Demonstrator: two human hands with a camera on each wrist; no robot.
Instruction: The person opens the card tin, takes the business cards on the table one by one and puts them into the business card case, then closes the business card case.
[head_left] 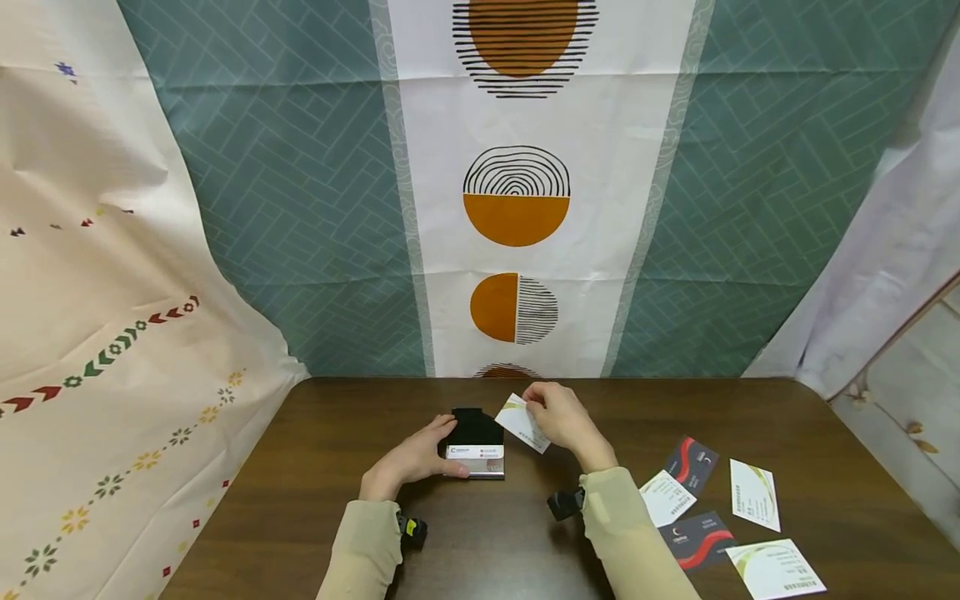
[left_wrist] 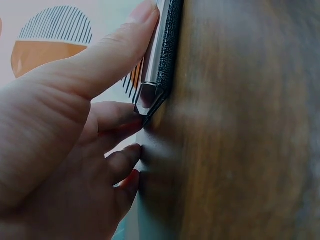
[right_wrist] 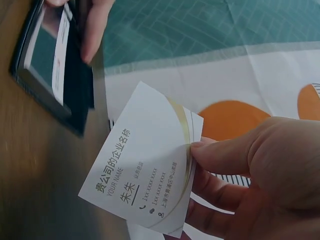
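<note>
My left hand (head_left: 412, 458) grips the left side of a business card case (head_left: 476, 429) that lies open on the table. In the left wrist view the thumb lies along the case's metal part (left_wrist: 150, 82), with the index finger at its corner. A white card with red marks (head_left: 474, 452) sits in the case's pocket. My right hand (head_left: 562, 417) pinches a white business card (head_left: 522, 423) with a gold-green curve, just right of the case. The right wrist view shows this card (right_wrist: 145, 165) tilted, its printed face visible and the thumb on its edge.
To the right, several loose business cards lie on the brown table (head_left: 510, 533): dark ones with a red stripe (head_left: 697, 540) and white ones (head_left: 754, 495), some overlapping. A patterned curtain (head_left: 517, 325) hangs behind the table's back edge.
</note>
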